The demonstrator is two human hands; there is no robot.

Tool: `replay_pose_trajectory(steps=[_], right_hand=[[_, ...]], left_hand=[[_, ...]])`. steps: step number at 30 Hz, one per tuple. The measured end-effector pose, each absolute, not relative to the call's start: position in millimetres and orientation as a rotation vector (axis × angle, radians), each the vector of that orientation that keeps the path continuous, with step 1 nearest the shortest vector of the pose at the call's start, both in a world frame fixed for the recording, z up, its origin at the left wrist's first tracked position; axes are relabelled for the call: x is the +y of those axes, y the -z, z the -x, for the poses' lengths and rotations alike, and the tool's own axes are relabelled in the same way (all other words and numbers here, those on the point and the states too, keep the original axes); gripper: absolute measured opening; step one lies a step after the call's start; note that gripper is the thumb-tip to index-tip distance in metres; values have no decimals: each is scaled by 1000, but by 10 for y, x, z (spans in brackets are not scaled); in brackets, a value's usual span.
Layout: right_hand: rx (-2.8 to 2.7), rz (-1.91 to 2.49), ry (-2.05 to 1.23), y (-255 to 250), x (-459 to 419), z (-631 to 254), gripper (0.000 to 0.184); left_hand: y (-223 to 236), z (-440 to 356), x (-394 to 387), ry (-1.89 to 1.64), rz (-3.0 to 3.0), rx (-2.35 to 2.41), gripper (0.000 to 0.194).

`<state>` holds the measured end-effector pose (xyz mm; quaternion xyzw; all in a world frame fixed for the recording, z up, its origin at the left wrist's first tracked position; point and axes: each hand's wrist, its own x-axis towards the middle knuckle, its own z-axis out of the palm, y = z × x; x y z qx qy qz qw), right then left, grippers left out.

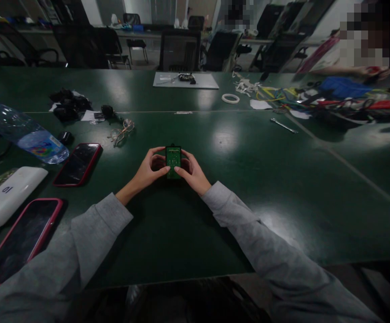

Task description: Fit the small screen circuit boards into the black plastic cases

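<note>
Between my two hands is a small green circuit board [173,158] in a dark frame, tilted up toward me just over the green table [168,237]. My left hand [152,165] grips its left edge, thumb on the lower face and fingers behind. On the opposite edge my right hand [192,169] holds it the same way, with the thumb near its lower middle. The backs of the fingers are partly hidden by the board. Whether its lower end touches the table I cannot tell.
Left of me lie a red-edged phone [79,164], a pink-edged phone [25,240], a white power bank [11,195], a water bottle [27,130] and glasses [123,132]. Rightward are a wrench [283,126], a tape ring [230,98] and tangled cables [282,95]; a person sits beyond.
</note>
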<state>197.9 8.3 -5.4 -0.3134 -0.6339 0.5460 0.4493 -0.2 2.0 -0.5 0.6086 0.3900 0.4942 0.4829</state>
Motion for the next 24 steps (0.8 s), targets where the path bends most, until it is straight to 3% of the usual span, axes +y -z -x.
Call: replay_pose_trajectory(steps=[10, 24], right_hand=[[-1648, 805, -1258, 39, 63, -1960, 80], [-1597, 838, -1295, 44, 65, -1934, 77]], left_hand=[[-21, -11, 15, -1195, -1416, 933, 72], [10, -8, 17, -1152, -1435, 934, 74]])
